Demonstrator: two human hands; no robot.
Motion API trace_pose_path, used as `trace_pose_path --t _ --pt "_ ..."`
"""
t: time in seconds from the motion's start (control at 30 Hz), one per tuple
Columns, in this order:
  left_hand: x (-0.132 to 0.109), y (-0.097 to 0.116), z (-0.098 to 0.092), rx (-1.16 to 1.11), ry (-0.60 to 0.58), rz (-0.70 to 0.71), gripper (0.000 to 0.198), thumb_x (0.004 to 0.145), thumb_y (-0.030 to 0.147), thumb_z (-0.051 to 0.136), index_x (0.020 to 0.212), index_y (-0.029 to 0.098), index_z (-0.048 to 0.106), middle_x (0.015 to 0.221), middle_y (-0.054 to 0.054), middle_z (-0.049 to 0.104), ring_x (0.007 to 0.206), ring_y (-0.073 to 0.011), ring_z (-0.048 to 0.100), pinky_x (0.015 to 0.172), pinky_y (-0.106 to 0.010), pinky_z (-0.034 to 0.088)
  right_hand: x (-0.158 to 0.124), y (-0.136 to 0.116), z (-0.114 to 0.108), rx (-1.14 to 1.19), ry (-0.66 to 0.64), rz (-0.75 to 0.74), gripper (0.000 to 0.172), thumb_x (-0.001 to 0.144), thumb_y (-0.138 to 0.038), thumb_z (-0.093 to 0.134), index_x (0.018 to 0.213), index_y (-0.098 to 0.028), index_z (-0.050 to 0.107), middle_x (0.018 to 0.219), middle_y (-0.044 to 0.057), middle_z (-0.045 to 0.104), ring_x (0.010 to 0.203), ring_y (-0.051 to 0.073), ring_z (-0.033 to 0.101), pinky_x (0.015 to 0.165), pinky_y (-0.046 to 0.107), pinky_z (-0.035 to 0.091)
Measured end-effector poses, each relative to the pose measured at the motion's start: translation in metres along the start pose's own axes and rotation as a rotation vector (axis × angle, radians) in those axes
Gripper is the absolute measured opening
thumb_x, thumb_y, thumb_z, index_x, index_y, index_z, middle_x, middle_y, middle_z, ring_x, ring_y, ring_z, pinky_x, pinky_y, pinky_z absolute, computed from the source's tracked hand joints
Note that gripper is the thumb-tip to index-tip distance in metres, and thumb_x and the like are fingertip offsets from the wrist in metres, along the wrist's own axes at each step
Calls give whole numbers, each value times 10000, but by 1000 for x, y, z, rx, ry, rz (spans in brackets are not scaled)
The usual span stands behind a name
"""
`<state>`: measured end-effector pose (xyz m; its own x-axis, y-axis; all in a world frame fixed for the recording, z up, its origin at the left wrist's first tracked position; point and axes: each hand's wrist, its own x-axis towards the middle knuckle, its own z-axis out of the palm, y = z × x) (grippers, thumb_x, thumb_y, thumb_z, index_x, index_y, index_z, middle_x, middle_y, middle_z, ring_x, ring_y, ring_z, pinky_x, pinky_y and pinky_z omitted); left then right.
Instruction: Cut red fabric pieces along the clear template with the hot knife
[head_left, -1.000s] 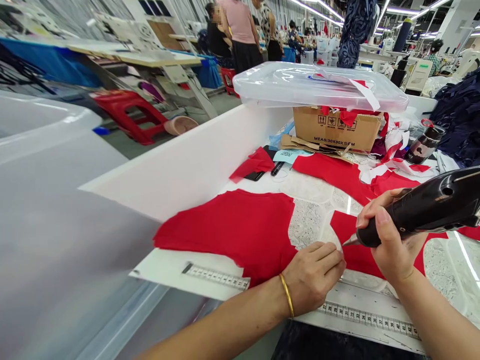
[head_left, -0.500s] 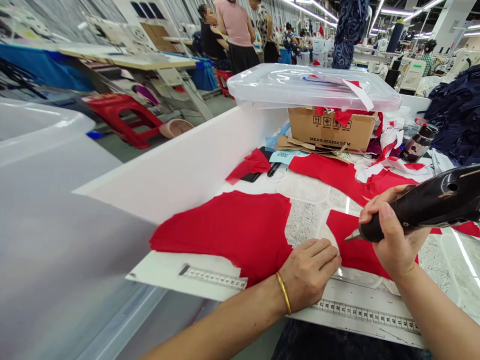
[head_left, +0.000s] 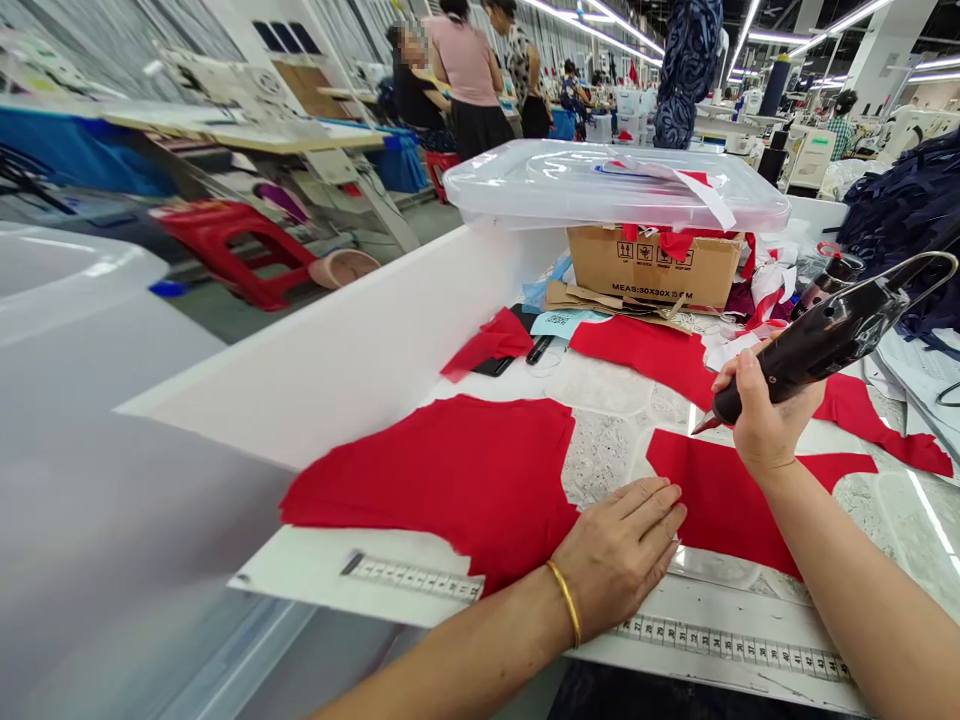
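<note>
The right hand [head_left: 769, 420] is wrapping firmly around a handheld cutter [head_left: 825, 340], while the open left hand [head_left: 619, 560] is pressing flat on light, limp red cloth [head_left: 442, 490], best held near its edge.

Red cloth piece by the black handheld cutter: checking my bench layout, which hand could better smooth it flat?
Left, probably: the left hand lies free, fingertips beside the red cloth piece, while the right hand grips the black handheld cutter.

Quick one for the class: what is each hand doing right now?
Left hand: open, flat on the patterned sheet beside red fabric.
Right hand: closed, holding a black handheld fabric cutter.
</note>
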<state>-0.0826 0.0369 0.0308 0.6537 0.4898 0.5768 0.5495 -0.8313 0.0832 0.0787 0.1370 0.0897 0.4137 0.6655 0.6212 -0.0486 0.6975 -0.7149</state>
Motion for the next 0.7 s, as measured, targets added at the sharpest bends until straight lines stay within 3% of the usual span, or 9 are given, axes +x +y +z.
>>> trace_pose_path --t 0.37,0.7 --pt "2 2 1 -4 22 -3 295 1027 154 439 1101 54 707 1101 -165 751 1065 -253 708 952 -397 634 -5 -1 -1 -53 -14 23 340 823 -424 748 901 -263 459 562 -90 584 416 139 583 448 301 499" --pt "0 2 0 -13 -1 8 267 1015 169 484 1153 64 688 1155 -163 737 1123 -257 691 988 -398 615 10 -12 -37 -85 5 27 319 785 -414 767 825 -244 500 589 -92 571 437 109 553 463 275 496"
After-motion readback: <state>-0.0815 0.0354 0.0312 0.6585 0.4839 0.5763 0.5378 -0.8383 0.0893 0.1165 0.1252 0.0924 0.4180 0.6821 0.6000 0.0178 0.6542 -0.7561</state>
